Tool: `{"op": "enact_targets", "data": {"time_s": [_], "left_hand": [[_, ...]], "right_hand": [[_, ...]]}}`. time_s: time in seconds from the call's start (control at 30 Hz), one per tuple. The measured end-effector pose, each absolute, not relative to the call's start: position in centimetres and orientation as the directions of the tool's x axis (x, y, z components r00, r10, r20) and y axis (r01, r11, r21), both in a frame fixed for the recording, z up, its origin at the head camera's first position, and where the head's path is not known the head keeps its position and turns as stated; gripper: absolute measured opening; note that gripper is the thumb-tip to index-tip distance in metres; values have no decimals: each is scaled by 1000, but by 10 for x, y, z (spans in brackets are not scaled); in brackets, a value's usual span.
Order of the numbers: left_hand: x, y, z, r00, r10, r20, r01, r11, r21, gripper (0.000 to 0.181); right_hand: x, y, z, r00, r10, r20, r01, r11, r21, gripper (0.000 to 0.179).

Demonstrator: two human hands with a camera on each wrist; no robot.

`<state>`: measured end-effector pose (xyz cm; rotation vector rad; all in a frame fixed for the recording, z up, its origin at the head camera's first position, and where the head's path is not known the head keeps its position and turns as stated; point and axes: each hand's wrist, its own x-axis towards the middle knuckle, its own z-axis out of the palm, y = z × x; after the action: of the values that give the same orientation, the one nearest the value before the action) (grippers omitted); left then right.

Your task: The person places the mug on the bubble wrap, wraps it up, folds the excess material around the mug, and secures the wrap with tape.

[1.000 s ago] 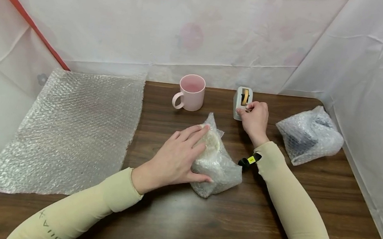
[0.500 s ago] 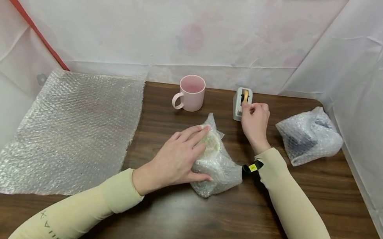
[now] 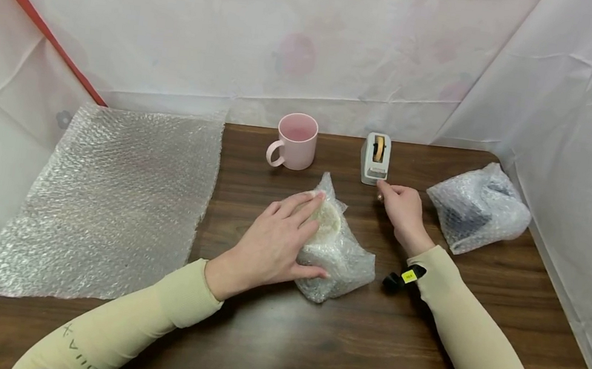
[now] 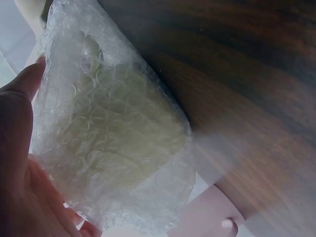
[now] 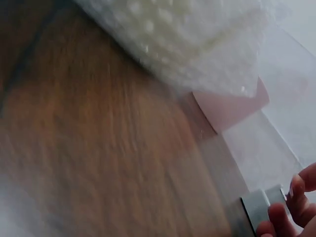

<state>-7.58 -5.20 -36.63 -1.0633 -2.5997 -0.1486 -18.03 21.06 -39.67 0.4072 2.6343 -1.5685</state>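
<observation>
A bundle in bubble wrap point(image 3: 339, 262), with something pale yellow-green showing through, lies mid-table. My left hand point(image 3: 273, 243) holds it from the left, thumb on its near side and fingers across its far part. In the left wrist view the wrapped bundle point(image 4: 118, 123) fills the space beside thumb and fingers. My right hand point(image 3: 403, 209) is just in front of a small grey tape dispenser point(image 3: 374, 172), thumb and forefinger pinching the tape's end; the clear strip itself hardly shows. The right wrist view has these pinching fingers point(image 5: 296, 202) by the dispenser at its lower right corner.
A pink mug point(image 3: 300, 145) stands at the back, handle to the left. On the left a bubble wrap sheet point(image 3: 118, 207) lies flat. Another bubble-wrapped bundle point(image 3: 482, 212), dark inside, sits at the right. White sheeting point(image 3: 301, 39) encloses the back and sides of the wooden table.
My right hand has come from the dispenser's front top, down toward me and slightly right, drawing the tape. My left hand and the bundle under it have stayed in place.
</observation>
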Motion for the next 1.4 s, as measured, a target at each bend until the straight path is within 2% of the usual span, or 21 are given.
{"op": "enact_targets", "data": {"time_s": [0.1, 0.5, 0.7, 0.83, 0.9, 1.0, 1.17, 1.27, 1.4], "left_hand": [[-76, -52, -367, -667, 663, 341, 698, 715, -24, 75], [-77, -53, -364, -658, 670, 343, 701, 711, -44, 75], [-77, -55, -363, -654, 671, 349, 706, 708, -37, 73], [-77, -55, -365, -655, 670, 349, 708, 705, -24, 73], [-77, -55, -365, -655, 669, 350, 709, 705, -20, 75], [-76, -55, -366, -653, 668, 357, 712, 702, -11, 77], [-76, -56, -367, -632, 682, 368, 730, 683, -11, 78], [-76, -56, -368, -617, 693, 372, 745, 667, -8, 75], [-76, -57, -370, -604, 704, 374, 758, 652, -3, 69]], "right_hand": [[-185, 214, -399, -968, 176, -179, 243, 479, -844, 50], [-210, 222, -397, -975, 67, -213, 202, 670, -714, 39], [-216, 218, -394, -976, -18, -215, 108, 820, -562, 39], [-209, 219, -394, -981, -60, -186, 56, 823, -566, 41], [-203, 220, -394, -987, -79, -139, 18, 808, -589, 41], [-190, 219, -389, -993, -119, -2, -91, 774, -626, 36], [-167, 212, -368, -953, -209, 219, -302, 634, -712, 32], [-155, 212, -355, -918, -304, 257, -382, 492, -783, 37], [-145, 213, -343, -851, -457, 261, -411, 269, -871, 35]]}}
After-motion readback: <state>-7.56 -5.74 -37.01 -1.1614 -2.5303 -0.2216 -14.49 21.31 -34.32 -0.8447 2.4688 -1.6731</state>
